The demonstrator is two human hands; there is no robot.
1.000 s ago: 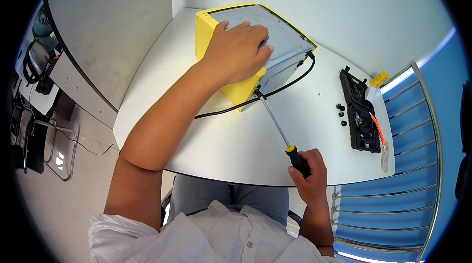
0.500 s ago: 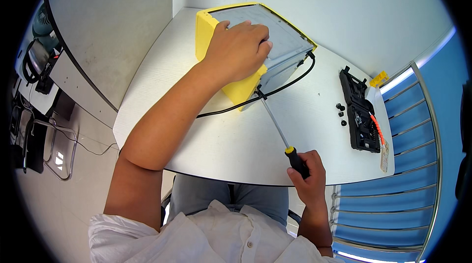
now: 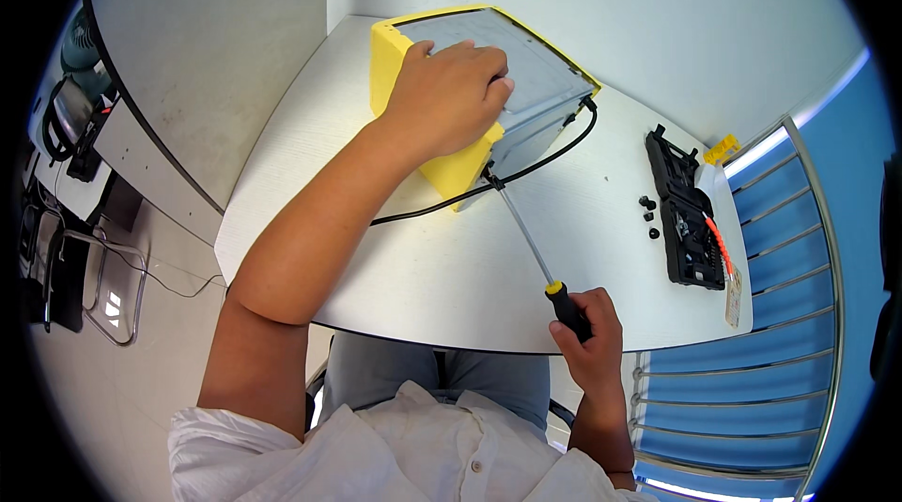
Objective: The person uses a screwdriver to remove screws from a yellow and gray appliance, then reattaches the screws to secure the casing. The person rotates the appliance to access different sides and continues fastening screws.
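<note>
The white table [image 3: 442, 286] is spreading in front of me and supporting the work. On it, near the pale wall [image 3: 658, 23], the yellow-and-grey housing [image 3: 540, 75] is resting with its grey panel facing upward. Toward the table's right edge, the black tool case [image 3: 688, 208] is lying open, well apart from the housing. The black cable [image 3: 413, 215] is running from the housing's right-hand corner, bowing outward, crossing in front of the near lower corner and disappearing behind my left forearm [image 3: 324, 211].

The screwdriver [image 3: 554, 289] is slanting up to that near corner, its tip sitting against or just beside the cable; I cannot tell whether it is engaging a screw. My left hand [image 3: 446, 93] is lying across the housing's yellow edge, its fingers bending over the grey panel; with the palm hidden, I cannot tell whether they are gripping. My right hand [image 3: 594, 333] is gripping the screwdriver's black handle, fingers closed around it.

The orange flexible shaft [image 3: 721, 247] is lying along the case's right side. The small black parts [image 3: 648, 217] are sitting just left of the case.
</note>
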